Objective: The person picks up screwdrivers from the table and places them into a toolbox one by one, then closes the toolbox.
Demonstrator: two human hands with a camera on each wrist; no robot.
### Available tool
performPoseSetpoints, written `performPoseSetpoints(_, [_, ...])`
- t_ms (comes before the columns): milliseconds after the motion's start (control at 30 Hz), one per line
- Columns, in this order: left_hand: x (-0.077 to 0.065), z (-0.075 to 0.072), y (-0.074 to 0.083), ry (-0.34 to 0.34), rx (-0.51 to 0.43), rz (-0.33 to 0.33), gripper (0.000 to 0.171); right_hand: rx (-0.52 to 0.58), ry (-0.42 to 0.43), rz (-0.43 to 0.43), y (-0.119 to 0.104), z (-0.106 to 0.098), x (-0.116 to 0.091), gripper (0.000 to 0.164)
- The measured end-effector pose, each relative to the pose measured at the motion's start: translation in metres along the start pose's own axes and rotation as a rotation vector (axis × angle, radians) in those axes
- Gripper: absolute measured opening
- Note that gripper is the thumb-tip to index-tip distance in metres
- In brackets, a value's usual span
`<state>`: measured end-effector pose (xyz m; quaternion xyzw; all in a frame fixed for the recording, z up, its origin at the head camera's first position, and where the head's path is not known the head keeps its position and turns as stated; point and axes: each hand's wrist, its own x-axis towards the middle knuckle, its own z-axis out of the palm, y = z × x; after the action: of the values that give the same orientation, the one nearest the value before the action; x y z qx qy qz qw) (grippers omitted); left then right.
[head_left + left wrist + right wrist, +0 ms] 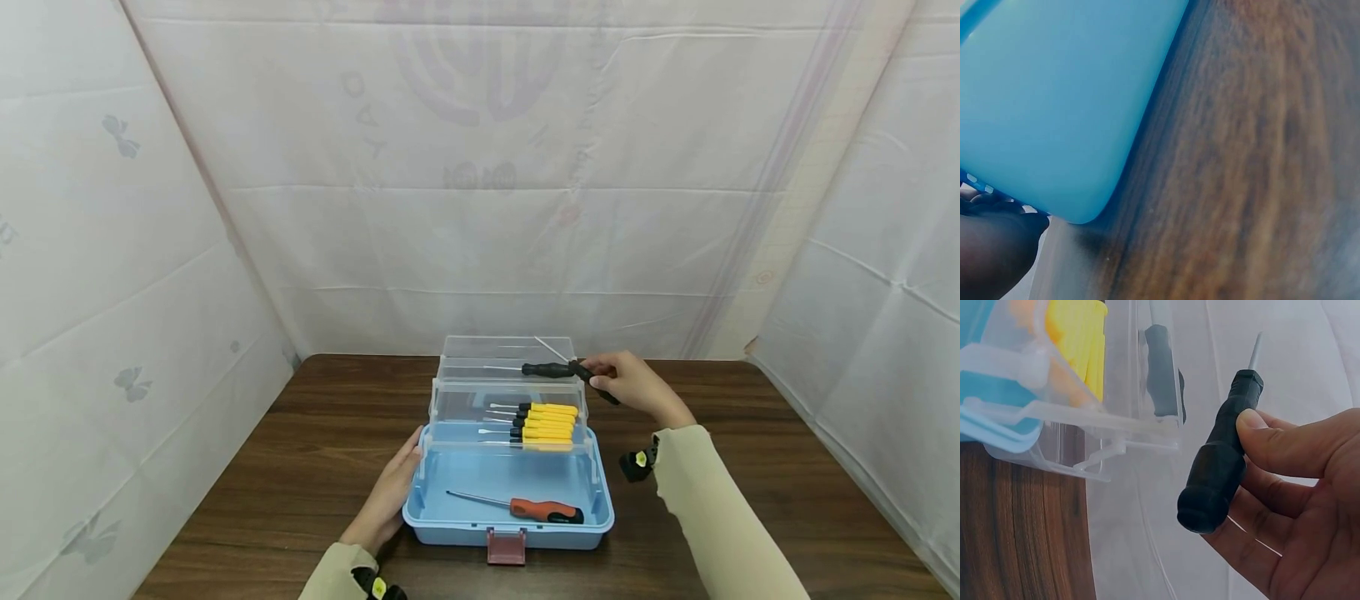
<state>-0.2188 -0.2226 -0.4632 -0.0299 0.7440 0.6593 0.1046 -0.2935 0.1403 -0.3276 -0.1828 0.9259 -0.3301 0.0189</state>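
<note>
My right hand (632,385) pinches a black-handled screwdriver (1225,450) between thumb and fingers, above the right end of the toolbox's upper clear tray (468,367). Its shaft slants up to the left. A second black-handled screwdriver (547,370) lies in that upper tray. Several yellow-handled screwdrivers (551,423) lie side by side in the lower clear tray (450,404). In the base of the light blue toolbox (442,537) lies an orange-and-black-handled screwdriver (546,511). Against the box's left side rests my left hand (390,492), fingers extended along the wall.
The toolbox stands unfolded on a dark wooden table (330,425), its pinkish latch (506,547) hanging at the front. White sheeting (495,242) rises behind the table and along both sides.
</note>
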Motion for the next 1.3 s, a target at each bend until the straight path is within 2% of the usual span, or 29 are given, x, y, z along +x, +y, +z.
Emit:
performPoseSetpoints(200, [-0.001, 0.001, 0.0, 0.002, -0.001, -0.002, 0.059, 0.01, 0.004, 0.017, -0.002, 0.003, 0.01, 0.032])
performPoseSetpoints(533, [-0.002, 0.002, 0.001, 0.011, 0.0, -0.008, 0.06, 0.012, 0.034, -0.004, -0.014, 0.013, 0.021, 0.032])
performPoseSetpoints(900, [-0.001, 0.002, 0.002, 0.011, 0.009, -0.007, 0.061, -0.02, 0.037, -0.03, -0.024, 0.021, 0.031, 0.03])
performPoseSetpoints(1300, [-0.001, 0.001, 0.002, 0.015, 0.007, -0.004, 0.062, 0.011, 0.029, -0.021, -0.032, 0.027, 0.041, 0.029])
